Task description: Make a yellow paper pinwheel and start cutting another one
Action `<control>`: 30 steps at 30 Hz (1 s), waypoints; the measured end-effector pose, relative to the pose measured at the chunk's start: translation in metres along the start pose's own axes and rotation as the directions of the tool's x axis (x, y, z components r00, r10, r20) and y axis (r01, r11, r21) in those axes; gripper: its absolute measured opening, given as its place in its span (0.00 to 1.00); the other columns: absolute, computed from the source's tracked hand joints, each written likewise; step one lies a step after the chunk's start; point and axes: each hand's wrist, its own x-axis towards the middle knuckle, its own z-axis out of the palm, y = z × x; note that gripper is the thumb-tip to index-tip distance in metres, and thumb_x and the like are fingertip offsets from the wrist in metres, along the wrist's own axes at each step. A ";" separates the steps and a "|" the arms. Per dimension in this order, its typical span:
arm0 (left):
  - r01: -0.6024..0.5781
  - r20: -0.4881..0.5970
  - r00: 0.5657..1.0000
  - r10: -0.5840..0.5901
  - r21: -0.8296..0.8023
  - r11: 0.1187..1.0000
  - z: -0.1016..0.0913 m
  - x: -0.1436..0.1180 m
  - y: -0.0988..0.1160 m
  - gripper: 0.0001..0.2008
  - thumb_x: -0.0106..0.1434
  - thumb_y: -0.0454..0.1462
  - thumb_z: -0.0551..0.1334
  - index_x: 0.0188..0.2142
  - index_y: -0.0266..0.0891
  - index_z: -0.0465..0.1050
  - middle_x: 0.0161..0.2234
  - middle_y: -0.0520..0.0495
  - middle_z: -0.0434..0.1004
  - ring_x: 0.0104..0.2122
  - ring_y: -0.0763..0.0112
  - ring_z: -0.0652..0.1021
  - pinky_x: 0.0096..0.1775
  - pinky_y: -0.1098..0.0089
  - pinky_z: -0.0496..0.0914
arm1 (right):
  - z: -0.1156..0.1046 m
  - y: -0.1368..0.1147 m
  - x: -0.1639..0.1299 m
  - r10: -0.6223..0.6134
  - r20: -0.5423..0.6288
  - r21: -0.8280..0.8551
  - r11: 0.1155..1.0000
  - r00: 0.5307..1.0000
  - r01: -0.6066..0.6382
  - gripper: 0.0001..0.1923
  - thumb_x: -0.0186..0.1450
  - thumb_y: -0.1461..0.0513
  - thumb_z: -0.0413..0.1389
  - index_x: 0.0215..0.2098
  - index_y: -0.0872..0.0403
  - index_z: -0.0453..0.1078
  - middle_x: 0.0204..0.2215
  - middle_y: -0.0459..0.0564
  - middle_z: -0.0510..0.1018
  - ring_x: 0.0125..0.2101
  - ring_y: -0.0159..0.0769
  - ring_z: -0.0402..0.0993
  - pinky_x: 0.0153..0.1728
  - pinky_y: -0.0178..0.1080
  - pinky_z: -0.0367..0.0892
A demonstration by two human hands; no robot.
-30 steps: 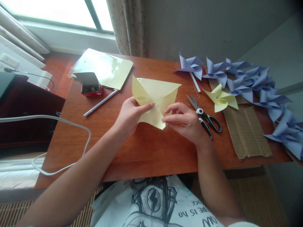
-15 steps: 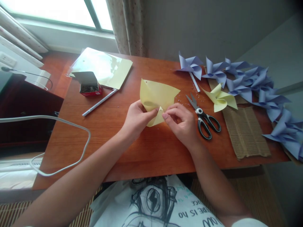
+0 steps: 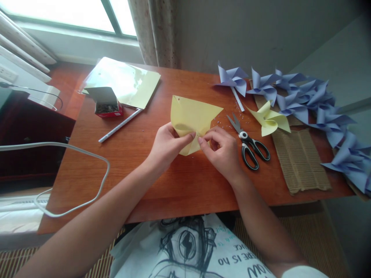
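A wooden table (image 3: 179, 185) is set under a window (image 3: 58, 11). At its middle, yellow paper (image 3: 193, 116) is pinched by the left hand (image 3: 166, 144) and right hand (image 3: 222, 150), fingertips closed on folded corners. Gathered corners could spring loose if either pinch is slackened.

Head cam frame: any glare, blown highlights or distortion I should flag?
Head view: the window at top left is blown out to white; strong glare on the glossy sheet hides its surface; the table edges bow from the wide lens, and the far right corners darken. The yellow paper and both hands, left and right, are evenly lit and sharp.
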 end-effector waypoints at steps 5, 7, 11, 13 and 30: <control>-0.010 0.023 1.000 0.009 0.012 1.000 -0.001 0.000 -0.001 0.15 0.49 0.36 0.76 0.37 0.34 0.81 0.36 0.44 0.86 0.37 0.60 0.82 0.38 0.68 0.75 | 0.000 0.000 0.001 0.006 -0.008 -0.023 1.000 1.000 -0.006 0.11 0.65 0.64 0.60 0.24 0.52 0.67 0.25 0.44 0.70 0.22 0.31 0.62 0.25 0.37 0.57; -0.009 0.025 1.000 0.009 0.022 1.000 -0.001 0.000 -0.001 0.16 0.48 0.36 0.76 0.37 0.34 0.81 0.36 0.43 0.86 0.37 0.59 0.83 0.38 0.68 0.75 | 0.000 0.000 0.001 0.011 -0.006 -0.030 0.999 1.000 -0.011 0.12 0.65 0.63 0.60 0.24 0.52 0.67 0.24 0.44 0.69 0.22 0.31 0.62 0.25 0.37 0.57; 0.003 0.021 1.000 -0.004 0.046 0.999 -0.001 0.000 -0.002 0.16 0.48 0.37 0.76 0.37 0.34 0.81 0.37 0.42 0.86 0.37 0.58 0.83 0.37 0.67 0.76 | 0.000 -0.001 0.001 0.020 -0.004 -0.039 0.999 1.000 -0.021 0.13 0.66 0.62 0.59 0.24 0.52 0.66 0.24 0.44 0.70 0.23 0.32 0.62 0.25 0.37 0.58; 0.010 0.025 1.000 -0.011 0.049 0.999 -0.001 0.001 -0.001 0.17 0.48 0.38 0.76 0.37 0.34 0.82 0.37 0.42 0.86 0.37 0.57 0.83 0.37 0.67 0.76 | 0.000 0.000 0.001 0.026 -0.006 -0.040 0.999 1.000 -0.026 0.13 0.66 0.62 0.59 0.23 0.52 0.66 0.24 0.44 0.70 0.23 0.32 0.63 0.26 0.38 0.58; -0.009 -0.006 1.000 0.009 0.018 1.000 -0.006 0.003 -0.002 0.19 0.47 0.38 0.78 0.38 0.35 0.83 0.41 0.41 0.86 0.42 0.54 0.83 0.41 0.65 0.77 | -0.007 0.001 0.003 0.043 -0.014 0.131 0.991 0.999 -0.041 0.11 0.69 0.60 0.59 0.28 0.51 0.71 0.28 0.46 0.73 0.26 0.33 0.66 0.26 0.38 0.61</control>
